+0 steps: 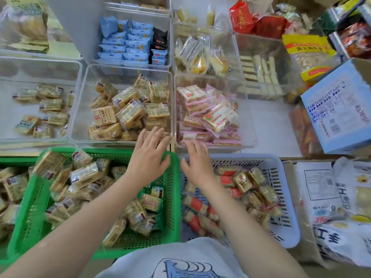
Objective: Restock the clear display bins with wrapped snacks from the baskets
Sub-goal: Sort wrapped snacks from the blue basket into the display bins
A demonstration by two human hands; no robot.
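Note:
My left hand [149, 155] is spread open, palm down, over the far rim of the green basket [172, 189], fingertips at the front wall of the clear bin [80, 101] of tan wrapped snacks [128, 111]. My right hand [197, 161] is open too, above the far edge of the pale lavender basket [289, 199], fingertips near the clear bin [249, 125] of pink wrapped snacks [210, 117]. Neither hand holds anything. The green basket holds many tan wrapped snacks [80, 177]. Tan and red wrapped snacks [241, 189] lie in the lavender basket.
A sparsely filled clear bin [76, 65] stands at the left. Behind are bins of blue packets [128, 43] and yellow cakes [200, 55]. A blue carton [339, 109] and printed bags [339, 207] crowd the right. Another green basket [12, 159] sits at far left.

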